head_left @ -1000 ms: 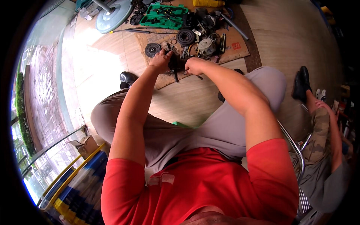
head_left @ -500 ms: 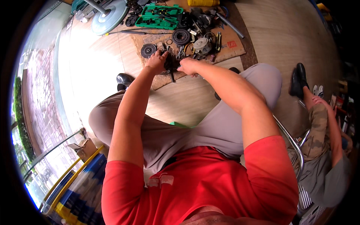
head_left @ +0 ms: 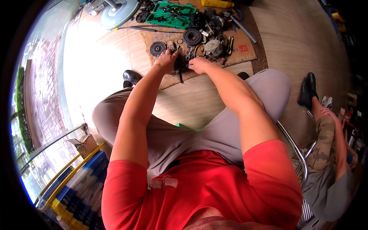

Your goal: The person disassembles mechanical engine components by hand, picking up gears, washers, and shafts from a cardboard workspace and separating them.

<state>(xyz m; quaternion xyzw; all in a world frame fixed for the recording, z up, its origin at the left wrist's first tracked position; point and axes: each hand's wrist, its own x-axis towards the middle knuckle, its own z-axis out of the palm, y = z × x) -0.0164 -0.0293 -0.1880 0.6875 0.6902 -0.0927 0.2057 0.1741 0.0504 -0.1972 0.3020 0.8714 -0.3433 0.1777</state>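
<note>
A dark, greasy machine part (head_left: pixel 178 66) lies near the front edge of a cardboard sheet, with a short bar sticking out toward me. My left hand (head_left: pixel 166 62) holds it from its left side, fingers curled over the top. On the other side my right hand (head_left: pixel 199 65) is closed in a pinch close to the part; what its fingertips grip is too small to make out. A grooved black pulley (head_left: pixel 158 49) rests just beyond my left hand. Farther off lies a second black pulley (head_left: pixel 192 37), and right of it a round grey metal part (head_left: pixel 213 47).
The cardboard (head_left: pixel 245 56) carries several greasy parts. Behind them lies an open green tool case (head_left: pixel 171 15), with a grey tube (head_left: pixel 243 29) at the right and a round stand base (head_left: pixel 120 15) far left. Another person's leg (head_left: pixel 321 134) is at right, beside a chromed chair frame (head_left: pixel 293 145).
The whole view has shifted slightly, so the floor things appear farther right and higher. My right hand has drawn in a little, its fingers more bunched; my left stays at the dark part.
</note>
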